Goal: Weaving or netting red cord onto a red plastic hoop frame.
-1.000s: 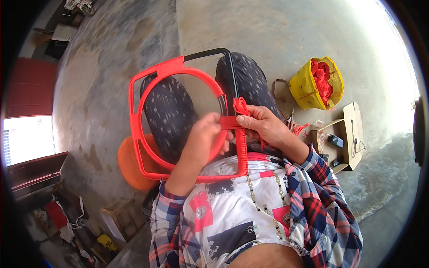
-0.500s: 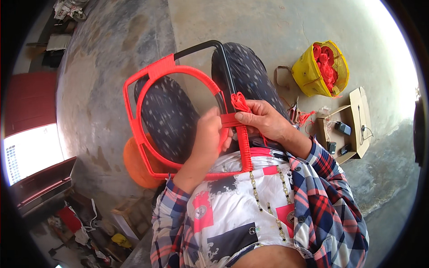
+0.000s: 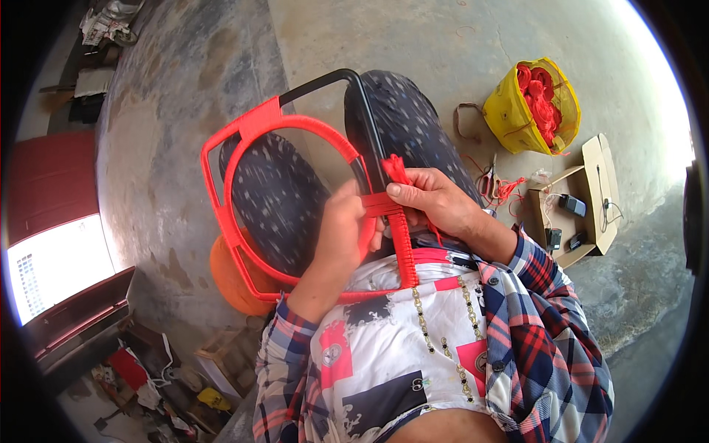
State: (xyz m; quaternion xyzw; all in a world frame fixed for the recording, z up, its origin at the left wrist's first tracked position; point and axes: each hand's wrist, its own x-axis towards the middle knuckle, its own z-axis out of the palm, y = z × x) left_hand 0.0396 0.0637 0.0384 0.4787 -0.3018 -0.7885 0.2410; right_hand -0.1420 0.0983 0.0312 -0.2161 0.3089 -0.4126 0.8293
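Note:
Across my lap lies a black metal frame [image 3: 371, 122], a rounded rectangle with a ring inside, mostly wrapped in red cord. Bare black metal shows at its upper right side and on a short piece of the ring. My left hand [image 3: 340, 232] is closed around the ring's right side, its fingertips partly hidden behind the wrapping. With thumb and bent fingers, my right hand [image 3: 439, 199] pinches red cord at the wrapped band [image 3: 379, 204] joining ring and outer bar. A small bundle of red cord [image 3: 395, 168] sticks up beside that hand's index finger.
A yellow bucket [image 3: 509, 111] of red cord stands on the concrete floor at the far right. Nearer are scissors [image 3: 487, 181], loose red cord [image 3: 505, 190] and an open cardboard box [image 3: 591, 188] with small black devices. Something orange [image 3: 235, 277] sits beside my left leg.
The cord bundle by my right hand has changed shape, its loops now drawn narrower and more upright. Both hands keep nearly the same place on the frame. The view has shifted slightly.

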